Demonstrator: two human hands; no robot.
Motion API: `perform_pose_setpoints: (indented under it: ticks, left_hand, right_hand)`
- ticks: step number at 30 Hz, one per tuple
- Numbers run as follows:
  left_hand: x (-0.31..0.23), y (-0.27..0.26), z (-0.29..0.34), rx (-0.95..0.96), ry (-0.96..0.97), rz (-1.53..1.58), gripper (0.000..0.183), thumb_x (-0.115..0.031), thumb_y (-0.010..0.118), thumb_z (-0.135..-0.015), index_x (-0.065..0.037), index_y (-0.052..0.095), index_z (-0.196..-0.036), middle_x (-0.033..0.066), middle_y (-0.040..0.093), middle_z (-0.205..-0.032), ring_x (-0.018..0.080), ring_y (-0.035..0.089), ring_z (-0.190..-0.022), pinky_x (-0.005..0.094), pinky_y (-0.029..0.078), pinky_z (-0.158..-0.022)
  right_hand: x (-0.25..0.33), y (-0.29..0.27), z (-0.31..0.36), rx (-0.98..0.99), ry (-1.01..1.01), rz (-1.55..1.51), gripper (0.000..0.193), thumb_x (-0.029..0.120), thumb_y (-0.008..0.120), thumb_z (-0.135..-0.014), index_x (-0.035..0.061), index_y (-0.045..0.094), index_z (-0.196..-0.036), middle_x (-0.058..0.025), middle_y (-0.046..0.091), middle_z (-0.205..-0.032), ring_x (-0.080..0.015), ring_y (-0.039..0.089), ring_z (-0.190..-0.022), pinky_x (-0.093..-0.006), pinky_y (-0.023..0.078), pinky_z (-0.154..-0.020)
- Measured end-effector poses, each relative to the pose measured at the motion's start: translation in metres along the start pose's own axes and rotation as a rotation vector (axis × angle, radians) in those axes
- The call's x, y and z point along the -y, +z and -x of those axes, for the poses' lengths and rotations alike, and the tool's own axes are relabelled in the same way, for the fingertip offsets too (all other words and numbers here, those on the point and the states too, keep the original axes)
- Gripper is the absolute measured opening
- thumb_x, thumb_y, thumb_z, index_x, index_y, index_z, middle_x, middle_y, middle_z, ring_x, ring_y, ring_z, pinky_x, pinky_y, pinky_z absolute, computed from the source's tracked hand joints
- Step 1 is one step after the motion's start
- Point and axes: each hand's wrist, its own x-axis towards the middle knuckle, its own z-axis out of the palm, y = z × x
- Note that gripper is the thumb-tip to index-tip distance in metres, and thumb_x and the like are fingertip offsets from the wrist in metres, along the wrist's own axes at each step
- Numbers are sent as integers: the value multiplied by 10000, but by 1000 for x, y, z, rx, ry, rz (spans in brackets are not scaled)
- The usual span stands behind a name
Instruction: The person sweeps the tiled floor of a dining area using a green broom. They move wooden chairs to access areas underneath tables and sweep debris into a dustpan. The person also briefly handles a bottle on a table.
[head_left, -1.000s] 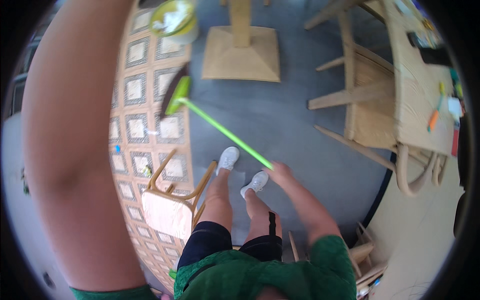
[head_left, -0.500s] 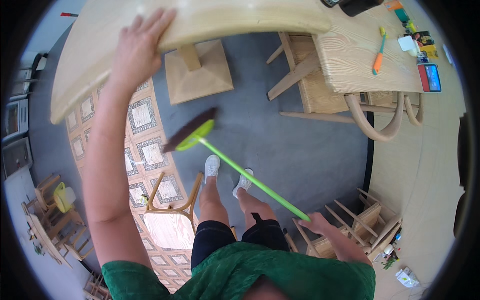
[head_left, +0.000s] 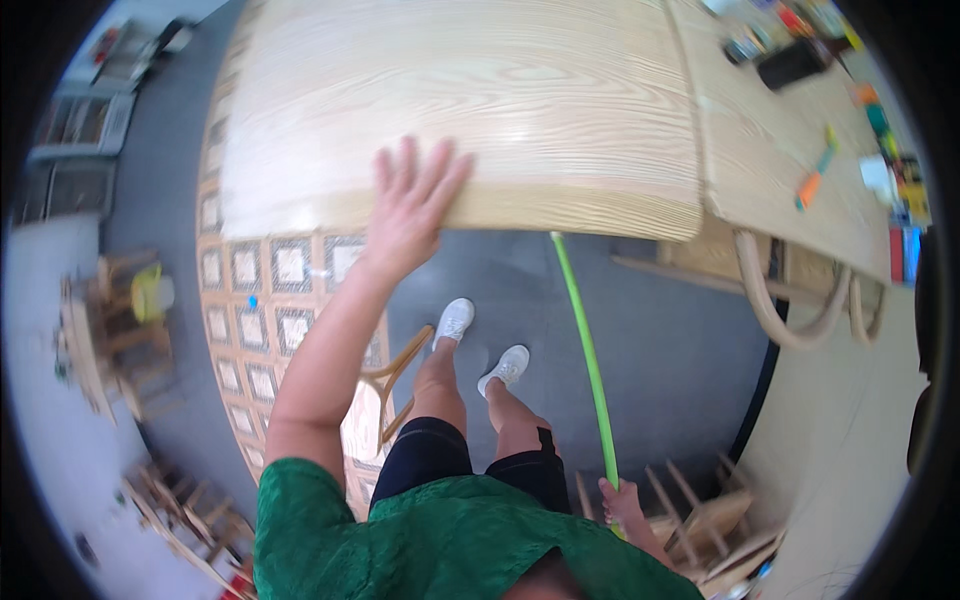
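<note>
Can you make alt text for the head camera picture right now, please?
A person's right hand grips a long green pole that runs under a pale wooden table. The left hand spreads over the table's near edge. White shoes stand on grey floor.

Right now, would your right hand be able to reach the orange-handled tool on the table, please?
Probably not readily: the right hand is closed around the green pole, and the orange-handled tool lies farther forward on the tabletop.

Left hand (head_left: 408, 222) spread over wooden table (head_left: 520, 120), right hand (head_left: 624, 502) gripping green pole (head_left: 592, 362)
</note>
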Motion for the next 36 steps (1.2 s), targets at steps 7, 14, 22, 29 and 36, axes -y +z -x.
perform_pose_setpoints:
  ticks: [7,14,22,29,36]
  left_hand:
    - [14,1,3,-88,29,-16,871,26,592,-591,-216,259,-1358,54,269,-1398,389,214,-1273,560,162,-1021]
    - [1,-9,-6,-81,37,-32,815,-8,582,-617,-205,280,-1347,67,285,-1388,364,212,-1284,546,180,-1020]
    - [32,66,258,-316,-607,351,644,-104,721,-573,-123,494,-1175,136,411,-1251,384,341,-1181,471,259,-976]
    - [4,136,634,-427,-2365,814,1011,-498,692,-660,-32,134,-1363,181,244,-1374,328,266,-1253,421,267,-1004]
    - [12,189,655,-890,-2078,1810,771,-256,725,-700,-13,277,-1278,141,470,-1195,258,503,-1048,459,388,-930]
  right_hand:
    - [15,8,6,26,-3,118,281,260,600,-819,79,431,-683,11,362,-471,-100,350,-340,-261,287,-308]
    - [9,31,18,66,-45,208,271,255,589,-821,69,451,-680,7,382,-498,-103,370,-366,-279,312,-327]
    - [-7,56,36,-53,-166,455,301,283,565,-842,62,445,-677,3,390,-490,-106,379,-360,-270,316,-330]
    - [48,85,-4,-179,-374,1093,438,403,496,-859,3,508,-683,-86,472,-486,-191,485,-384,-342,376,-362]
    - [184,276,-98,3,-342,1081,443,428,512,-839,25,488,-660,-76,469,-515,-185,459,-396,-366,356,-365]
